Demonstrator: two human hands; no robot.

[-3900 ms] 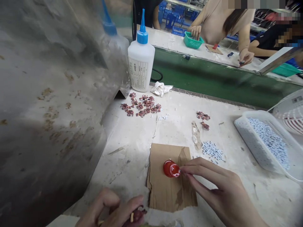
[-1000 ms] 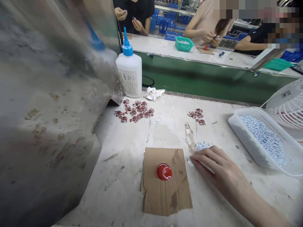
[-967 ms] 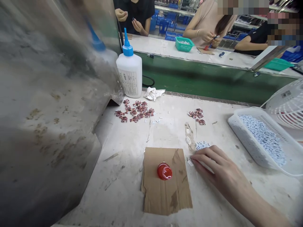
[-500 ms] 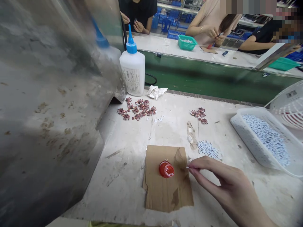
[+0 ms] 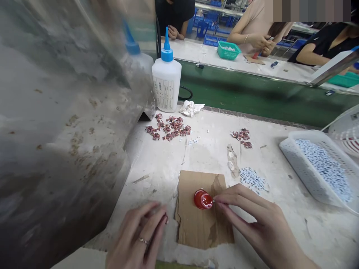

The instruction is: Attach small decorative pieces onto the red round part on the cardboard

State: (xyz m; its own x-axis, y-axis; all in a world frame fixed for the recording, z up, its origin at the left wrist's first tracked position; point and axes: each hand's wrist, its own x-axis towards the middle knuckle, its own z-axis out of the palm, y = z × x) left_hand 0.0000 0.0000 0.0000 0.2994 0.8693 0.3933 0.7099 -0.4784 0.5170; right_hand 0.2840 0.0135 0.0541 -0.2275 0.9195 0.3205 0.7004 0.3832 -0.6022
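My right hand (image 5: 252,220) pinches a tiny pale piece (image 5: 214,200) at the right edge of a small red cap (image 5: 203,199). The cap stands on a torn square of brown cardboard (image 5: 193,228). Left of the cardboard is my left hand (image 5: 140,233), a ring on one finger, its fingers closed around a small dark reddish piece (image 5: 166,218) that shows only in part. A small heap of pale blue-white pieces (image 5: 253,180) lies just beyond my right hand.
Brown-red figures (image 5: 175,127) lie near a white bottle (image 5: 167,80) and crumpled tissue (image 5: 191,108); a smaller group (image 5: 243,137) sits farther right. A white basket (image 5: 311,179) is at right, a metal panel (image 5: 70,130) at left. People work beyond the green divider (image 5: 238,89).
My left hand has come into view at the lower left with a small piece. My right hand has moved left, bringing its pale piece to the red cap. The whole view has shifted slightly.
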